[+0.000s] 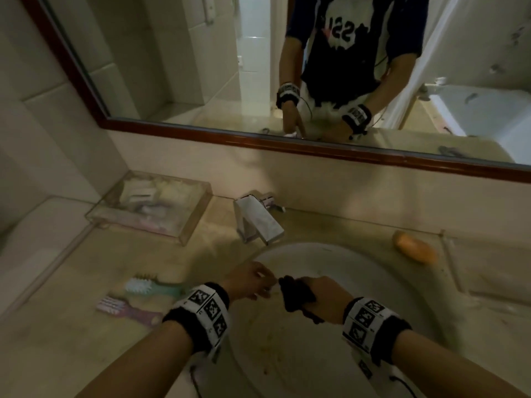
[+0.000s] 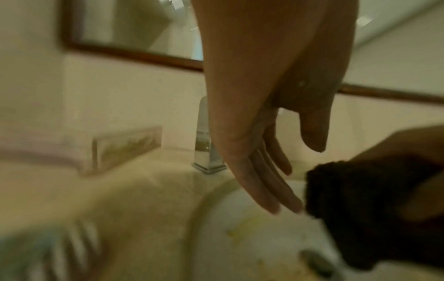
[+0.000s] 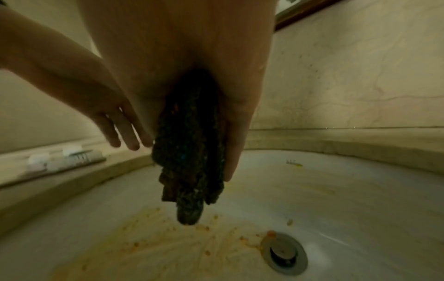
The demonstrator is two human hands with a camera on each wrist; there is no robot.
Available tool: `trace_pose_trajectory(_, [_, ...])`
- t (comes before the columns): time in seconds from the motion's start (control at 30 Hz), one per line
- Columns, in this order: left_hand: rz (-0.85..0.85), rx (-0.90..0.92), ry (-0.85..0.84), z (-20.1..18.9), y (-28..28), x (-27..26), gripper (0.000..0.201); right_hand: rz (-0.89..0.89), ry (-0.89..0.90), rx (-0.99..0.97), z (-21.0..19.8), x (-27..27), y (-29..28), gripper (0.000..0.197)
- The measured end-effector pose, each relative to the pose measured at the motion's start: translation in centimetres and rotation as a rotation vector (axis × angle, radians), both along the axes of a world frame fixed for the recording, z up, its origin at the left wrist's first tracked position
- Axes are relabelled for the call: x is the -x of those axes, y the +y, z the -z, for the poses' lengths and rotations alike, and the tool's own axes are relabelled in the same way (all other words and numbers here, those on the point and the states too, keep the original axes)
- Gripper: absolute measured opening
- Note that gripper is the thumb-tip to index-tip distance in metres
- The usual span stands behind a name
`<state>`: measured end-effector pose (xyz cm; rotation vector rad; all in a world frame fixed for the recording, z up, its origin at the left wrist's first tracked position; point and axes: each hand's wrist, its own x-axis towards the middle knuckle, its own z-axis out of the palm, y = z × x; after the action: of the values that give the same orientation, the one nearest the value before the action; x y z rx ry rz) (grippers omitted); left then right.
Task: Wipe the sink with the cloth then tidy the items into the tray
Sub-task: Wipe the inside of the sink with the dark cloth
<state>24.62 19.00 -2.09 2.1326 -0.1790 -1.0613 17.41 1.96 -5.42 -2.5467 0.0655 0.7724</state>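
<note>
Over the sink [image 1: 330, 254], the right hand [image 1: 324, 300] clenched the soft, limp cloth [image 1: 296, 294] mid-bunch; left hand [image 1: 250, 280], at nine o'clock, hung released.

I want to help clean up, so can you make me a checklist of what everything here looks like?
Surface: sink has orange stains and specks around the drain.
Job's things: dark cloth; clear tray already holds items.
Clutter: two toothbrushes and an orange soap bar on the counter.
Hands: right hand grips the cloth; left hand open beside it.
Cables: thin black wire at the right wristband.
Surroundings: faucet, mirror.
</note>
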Motion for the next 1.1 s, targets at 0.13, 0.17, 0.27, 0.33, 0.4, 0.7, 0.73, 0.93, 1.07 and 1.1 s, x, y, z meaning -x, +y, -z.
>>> trace_pose_trajectory(0.13, [0.301, -0.39, -0.437, 1.2, 2.6, -2.9, 0.05, -0.042, 0.042, 0.087, 2.0, -0.6, -1.5, 0.031])
trace_pose_trajectory(0.17, [0.352, -0.452, -0.487, 1.6, 3.2, -3.7, 0.059, -0.056, 0.063, 0.11, 2.2, -0.8, -1.7, 0.023])
trace_pose_trajectory(0.27, [0.589, -0.63, -0.522, 2.5, 4.3, -5.3, 0.093, -0.079, 0.105, 0.15, 3.4, -1.5, -1.7, 0.015])
trace_pose_trajectory(0.33, [0.692, -0.671, -0.438, 3.0, 4.5, -5.3, 0.105, -0.152, 0.15, 0.145, 4.2, -1.8, -0.7, 0.02])
trace_pose_trajectory(0.4, [0.676, -0.633, -0.349, 3.7, 4.6, -5.2, 0.11, -0.18, 0.168, 0.086, 4.5, -1.8, 0.9, 0.019])
trace_pose_trajectory(0.7, [0.618, -0.561, -0.367, 5.4, 5.1, -5.8, 0.12, -0.32, 0.388, -0.271, 5.7, -1.3, 8.7, 0.05])
trace_pose_trajectory(0.73, [0.61, -0.559, -0.368, 5.6, 5.2, -5.8, 0.122, -0.323, 0.394, -0.287, 5.9, -1.4, 9.4, 0.05])
trace_pose_trajectory(0.93, [0.58, -0.52, -0.413, 5.9, 5.3, -5.7, 0.111, -0.147, 0.244, -0.321, 7.5, -2.7, 10.7, 0.043])
trace_pose_trajectory(1.07, [0.618, -0.528, -0.367, 5.5, 5.3, -6.0, 0.111, 0.075, 0.153, -0.345, 8.5, -5.4, 10.6, 0.027])
trace_pose_trajectory(1.1, [0.641, -0.54, -0.348, 5.3, 5.3, -6.1, 0.116, 0.161, 0.134, -0.357, 8.6, -6.1, 10.1, 0.026])
